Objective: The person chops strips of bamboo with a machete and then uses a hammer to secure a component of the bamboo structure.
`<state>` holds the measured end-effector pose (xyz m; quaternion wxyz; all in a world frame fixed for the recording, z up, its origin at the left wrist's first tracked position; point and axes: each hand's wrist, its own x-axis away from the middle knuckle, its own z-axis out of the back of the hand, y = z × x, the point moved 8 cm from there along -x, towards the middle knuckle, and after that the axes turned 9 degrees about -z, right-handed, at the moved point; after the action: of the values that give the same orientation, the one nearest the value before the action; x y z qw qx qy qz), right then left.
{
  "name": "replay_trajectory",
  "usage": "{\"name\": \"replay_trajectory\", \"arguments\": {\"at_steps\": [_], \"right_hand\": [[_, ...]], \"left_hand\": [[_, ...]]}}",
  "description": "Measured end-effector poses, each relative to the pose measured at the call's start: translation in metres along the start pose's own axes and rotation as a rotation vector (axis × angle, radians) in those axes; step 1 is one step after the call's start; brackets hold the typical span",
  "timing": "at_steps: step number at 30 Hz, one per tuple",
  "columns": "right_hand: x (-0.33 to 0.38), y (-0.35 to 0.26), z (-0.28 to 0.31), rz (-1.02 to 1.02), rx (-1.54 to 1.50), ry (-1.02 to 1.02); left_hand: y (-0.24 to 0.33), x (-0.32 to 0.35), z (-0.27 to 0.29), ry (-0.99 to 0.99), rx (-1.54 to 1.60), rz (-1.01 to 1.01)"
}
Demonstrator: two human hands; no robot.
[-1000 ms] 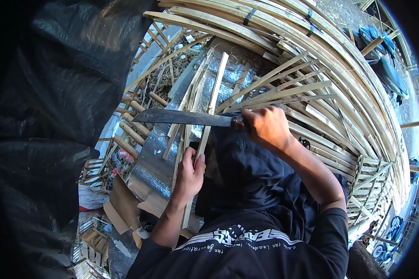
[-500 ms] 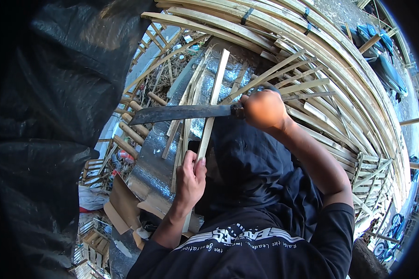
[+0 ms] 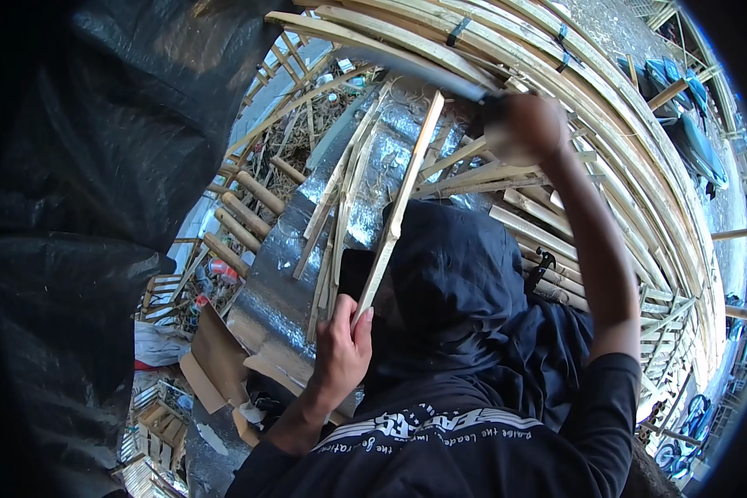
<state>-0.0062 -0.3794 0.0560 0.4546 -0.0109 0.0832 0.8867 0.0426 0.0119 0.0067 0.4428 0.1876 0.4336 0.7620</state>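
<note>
My left hand grips the near end of a long, pale bamboo strip. The strip slants away from me and slightly right, above dark cloth over my lap. Raised beyond the cloth, my right hand is wrapped round the handle of a machete. Its blade points left past the strip's far end and is smeared by motion; the handle is mostly hidden in my fist. Several thinner strips lie left of the held one, on a silvery sheet.
Long bamboo slats, bound with dark ties, curve along the far and right side. Thick round poles jut in at left, near a cardboard box. A black tarp hangs at far left. A dark tool lies right of the cloth.
My right hand has moved up and to the right, lifting the machete away from across the bamboo strip. The strip leans further right; my left hand has barely moved.
</note>
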Motion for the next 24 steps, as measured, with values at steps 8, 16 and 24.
{"name": "replay_trajectory", "arguments": {"at_steps": [8,16,24], "right_hand": [[-0.011,0.06,-0.029,-0.122,-0.087,0.132],[0.053,-0.044,0.013,0.226,-0.555,0.061],[0.121,-0.092,-0.016,0.387,-0.492,-0.012]], "left_hand": [[-0.043,-0.008,0.002,0.015,0.045,0.146],[-0.051,-0.018,-0.01,0.089,0.068,0.129],[-0.044,-0.019,-0.01,0.11,0.061,0.089]]}}
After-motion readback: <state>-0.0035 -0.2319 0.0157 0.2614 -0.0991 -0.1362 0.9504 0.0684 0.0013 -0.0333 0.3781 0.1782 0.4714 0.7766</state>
